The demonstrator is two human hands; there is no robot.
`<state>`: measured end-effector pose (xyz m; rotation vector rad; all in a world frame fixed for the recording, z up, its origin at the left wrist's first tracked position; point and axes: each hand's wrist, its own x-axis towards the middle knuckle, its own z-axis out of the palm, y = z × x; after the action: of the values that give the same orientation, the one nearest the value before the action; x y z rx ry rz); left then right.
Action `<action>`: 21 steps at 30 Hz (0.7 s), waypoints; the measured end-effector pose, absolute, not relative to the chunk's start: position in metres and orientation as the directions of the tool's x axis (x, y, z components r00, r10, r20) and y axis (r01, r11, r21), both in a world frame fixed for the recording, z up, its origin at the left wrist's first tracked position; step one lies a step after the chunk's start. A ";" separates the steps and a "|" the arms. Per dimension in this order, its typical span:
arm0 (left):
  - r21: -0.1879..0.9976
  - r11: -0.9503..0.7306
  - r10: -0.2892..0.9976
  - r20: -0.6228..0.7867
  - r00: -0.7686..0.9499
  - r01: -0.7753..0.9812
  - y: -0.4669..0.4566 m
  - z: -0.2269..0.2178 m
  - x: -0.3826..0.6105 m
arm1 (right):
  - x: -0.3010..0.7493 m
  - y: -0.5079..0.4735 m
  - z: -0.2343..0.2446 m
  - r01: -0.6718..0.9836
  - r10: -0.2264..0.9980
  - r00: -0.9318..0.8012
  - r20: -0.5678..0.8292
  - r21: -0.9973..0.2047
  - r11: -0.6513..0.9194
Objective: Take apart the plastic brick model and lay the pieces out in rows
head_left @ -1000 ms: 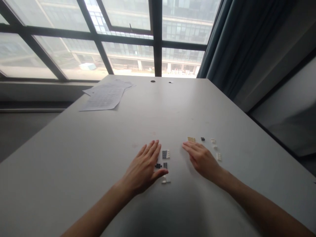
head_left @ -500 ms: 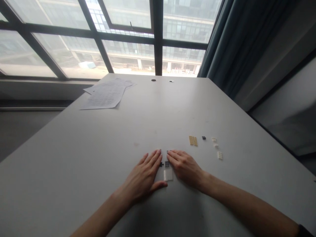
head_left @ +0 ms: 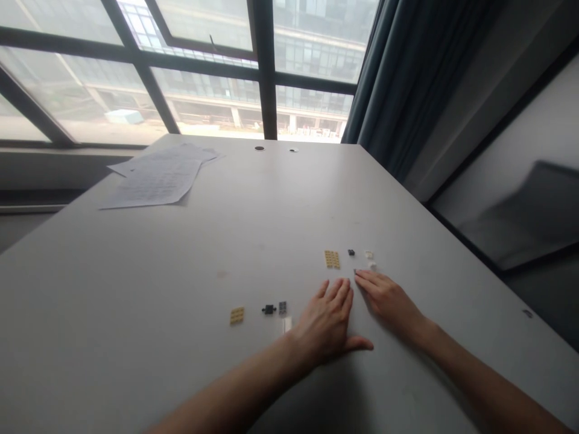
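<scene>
My left hand (head_left: 329,322) lies palm down on the white table (head_left: 289,211), fingers stretched and thumb spread to the right. Just right of it, my right hand (head_left: 392,298) rests flat, fingers extended side by side. A small dark bit peeks out at the right fingertips; its kind cannot be made out. Left of my left wrist are a tan studded plate (head_left: 237,316), a black building piece with side pins (head_left: 269,310), a grey studded plate (head_left: 283,308) and a partly covered whitish piece (head_left: 287,325). Beyond my fingertips sit tan studded plates (head_left: 332,259).
A small black brick (head_left: 351,252) and white pieces (head_left: 369,254) lie beyond my right hand. Printed papers (head_left: 156,178) spread over the far left corner. Two cable holes (head_left: 259,148) are near the far edge, with a window behind and a dark curtain (head_left: 384,90) at right.
Both hands have moved right, uncovering the tan plate and the pinned black piece on the left. My right hand now hides the studded white plate. The view has turned slightly right.
</scene>
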<state>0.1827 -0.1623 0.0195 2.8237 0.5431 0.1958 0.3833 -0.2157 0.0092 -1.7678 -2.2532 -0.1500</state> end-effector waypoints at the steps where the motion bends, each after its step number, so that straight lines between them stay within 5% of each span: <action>1: 0.277 -0.895 0.386 0.083 0.919 0.351 -0.161 0.019 0.192 | 0.386 -0.212 0.009 0.967 0.939 -0.208 0.274 -0.085 0.239; 16: 0.171 -0.882 0.468 0.204 0.860 0.439 -0.137 0.017 0.211 | 0.394 -0.195 0.014 0.974 0.930 -0.148 0.335 -0.112 0.195; 21: 0.148 -0.808 0.588 0.139 0.797 0.570 -0.110 0.017 0.187 | 0.386 -0.180 0.019 0.957 0.908 -0.206 0.365 -0.120 0.265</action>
<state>0.1871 -0.1102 0.0166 2.8838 0.9321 0.2724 0.3862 -0.1802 0.0190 -1.6980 -2.1808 -0.1863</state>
